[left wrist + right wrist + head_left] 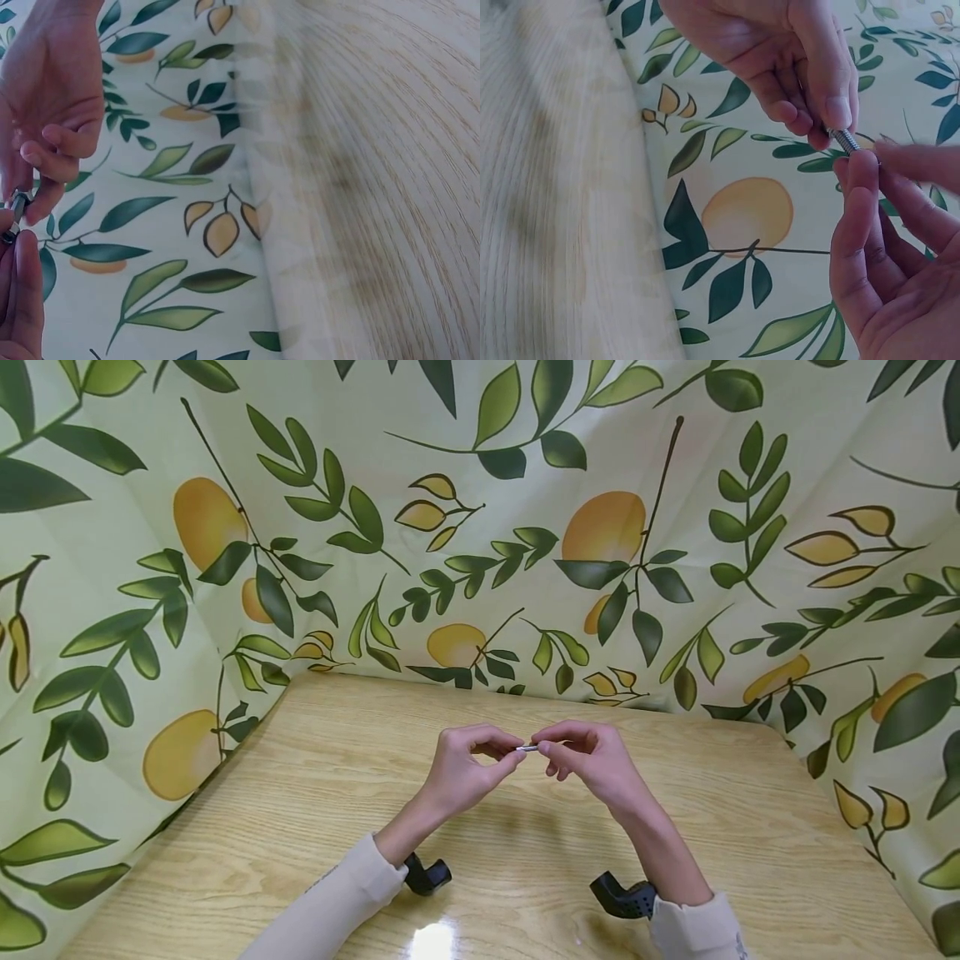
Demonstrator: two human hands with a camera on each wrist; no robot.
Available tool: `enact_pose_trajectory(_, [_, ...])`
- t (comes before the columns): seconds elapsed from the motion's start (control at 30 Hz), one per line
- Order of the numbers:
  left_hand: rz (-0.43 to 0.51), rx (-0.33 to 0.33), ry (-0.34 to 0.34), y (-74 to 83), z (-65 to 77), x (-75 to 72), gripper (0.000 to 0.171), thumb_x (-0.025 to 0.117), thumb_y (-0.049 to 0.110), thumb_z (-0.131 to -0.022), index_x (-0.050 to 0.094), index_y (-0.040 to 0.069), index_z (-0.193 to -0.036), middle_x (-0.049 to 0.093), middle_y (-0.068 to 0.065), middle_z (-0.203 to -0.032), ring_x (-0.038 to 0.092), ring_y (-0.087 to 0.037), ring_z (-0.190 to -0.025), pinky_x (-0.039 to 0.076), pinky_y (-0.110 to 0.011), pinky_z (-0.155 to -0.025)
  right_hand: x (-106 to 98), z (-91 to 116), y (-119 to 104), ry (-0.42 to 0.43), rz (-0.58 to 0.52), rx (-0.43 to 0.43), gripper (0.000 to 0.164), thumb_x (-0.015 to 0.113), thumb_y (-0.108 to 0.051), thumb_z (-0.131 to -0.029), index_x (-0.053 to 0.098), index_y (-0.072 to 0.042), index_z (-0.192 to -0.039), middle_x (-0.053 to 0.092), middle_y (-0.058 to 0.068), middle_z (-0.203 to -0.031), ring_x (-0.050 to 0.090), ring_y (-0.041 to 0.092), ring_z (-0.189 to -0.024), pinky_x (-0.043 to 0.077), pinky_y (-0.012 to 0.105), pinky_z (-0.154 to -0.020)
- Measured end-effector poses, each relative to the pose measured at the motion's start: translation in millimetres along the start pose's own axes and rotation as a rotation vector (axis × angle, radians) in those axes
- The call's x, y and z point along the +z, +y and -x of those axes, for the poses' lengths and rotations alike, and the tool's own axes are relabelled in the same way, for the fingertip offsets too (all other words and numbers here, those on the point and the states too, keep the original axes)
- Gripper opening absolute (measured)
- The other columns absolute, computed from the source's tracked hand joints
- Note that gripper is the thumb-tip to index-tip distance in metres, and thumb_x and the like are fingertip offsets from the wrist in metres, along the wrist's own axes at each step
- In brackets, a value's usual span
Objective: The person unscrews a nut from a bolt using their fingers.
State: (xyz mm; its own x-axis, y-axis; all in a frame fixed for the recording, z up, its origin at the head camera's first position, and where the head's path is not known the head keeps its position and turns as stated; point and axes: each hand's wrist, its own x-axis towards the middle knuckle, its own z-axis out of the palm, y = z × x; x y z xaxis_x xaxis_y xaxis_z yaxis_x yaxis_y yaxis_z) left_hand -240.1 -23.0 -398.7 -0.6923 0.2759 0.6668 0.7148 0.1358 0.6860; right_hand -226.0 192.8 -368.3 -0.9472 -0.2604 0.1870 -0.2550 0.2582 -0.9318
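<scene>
Between both hands, above the table, is a small silver threaded bolt (528,748). Its ridged shank (845,141) shows in the right wrist view, while the fingers cover both ends. My left hand (467,768) pinches one end between thumb and fingers. From the other side my right hand (596,762) pinches the opposite end with thumb and forefinger, its other fingers curled below. In the left wrist view, shiny metal (20,199) shows at the fingertips near the left edge; whether a nut sits on it I cannot tell.
A wood-grain table (337,793) lies under the hands. Leaf-and-fruit patterned cloth (480,527) surrounds it at the back and sides. Black wrist devices sit at the left cuff (427,875) and the right cuff (624,896). Light glares off the table's front.
</scene>
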Motion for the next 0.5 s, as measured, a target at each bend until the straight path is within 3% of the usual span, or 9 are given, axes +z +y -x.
enact_pose_trajectory(0.07, [0.002, -0.006, 0.002, 0.0, 0.2, -0.2, 0.006, 0.08, 0.004, -0.087, 0.08, 0.005, -0.093, 0.08, -0.007, -0.087, 0.075, -0.011, -0.075, 0.064, -0.025, -0.07, 0.1, 0.2, -0.9, 0.001, -0.007, 0.006, 0.021, 0.072, -0.013, -0.096, 0.075, 0.001, -0.112, 0.076, -0.001, -0.095, 0.069, 0.019, -0.069, 0.062, 0.034, -0.065])
enact_pose_trajectory(0.3, [0.001, 0.01, 0.001, 0.8, -0.3, 0.1, 0.006, 0.08, 0.004, -0.087, 0.08, 0.005, -0.093, 0.079, -0.006, -0.087, 0.074, -0.009, -0.076, 0.065, -0.026, -0.071, -3.1, 0.4, -2.5, -0.032, 0.003, 0.058, 0.029, 0.072, -0.015, -0.097, 0.071, 0.005, -0.117, 0.075, 0.017, -0.103, 0.071, 0.017, -0.072, 0.062, 0.033, -0.066])
enact_pose_trajectory(0.5, [-0.011, 0.035, 0.002, -1.3, 0.2, 0.7, 0.005, 0.079, 0.003, -0.088, 0.08, 0.004, -0.093, 0.079, -0.007, -0.087, 0.075, -0.01, -0.076, 0.065, -0.025, -0.071, -4.6, 0.6, -3.6, -0.076, 0.018, 0.091, 0.03, 0.073, -0.016, -0.096, 0.069, 0.005, -0.118, 0.075, 0.009, -0.093, 0.07, 0.018, -0.073, 0.062, 0.031, -0.068])
